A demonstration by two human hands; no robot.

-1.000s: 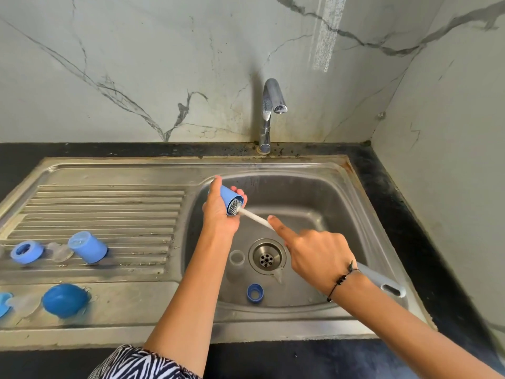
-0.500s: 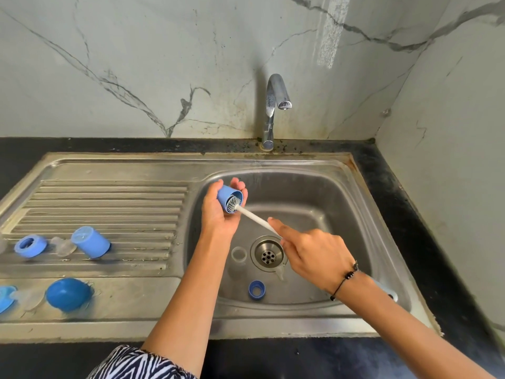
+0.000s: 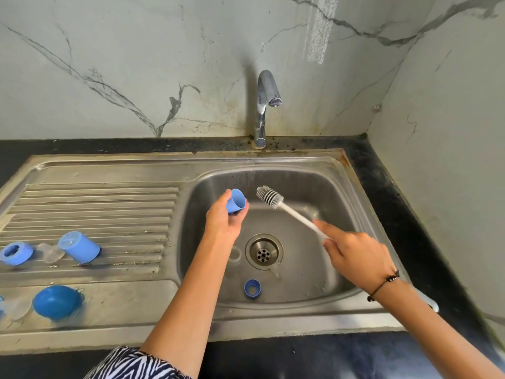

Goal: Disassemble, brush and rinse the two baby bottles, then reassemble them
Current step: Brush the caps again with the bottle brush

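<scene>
My left hand holds a small blue bottle cap over the left side of the sink basin, its opening facing right. My right hand grips the white handle of a bottle brush, index finger stretched along the shaft. The bristle head is free in the air, just right of the cap. A blue collar ring and a clear teat lie on the basin floor beside the drain.
On the draining board lie a blue cap, a blue ring, a clear teat and a dark blue dome cap. The tap stands behind the basin, with no water running. Marble walls close the back and right.
The brush head was inside the cap one second ago; my right hand has pulled it out to the right. The left hand has turned the cap slightly.
</scene>
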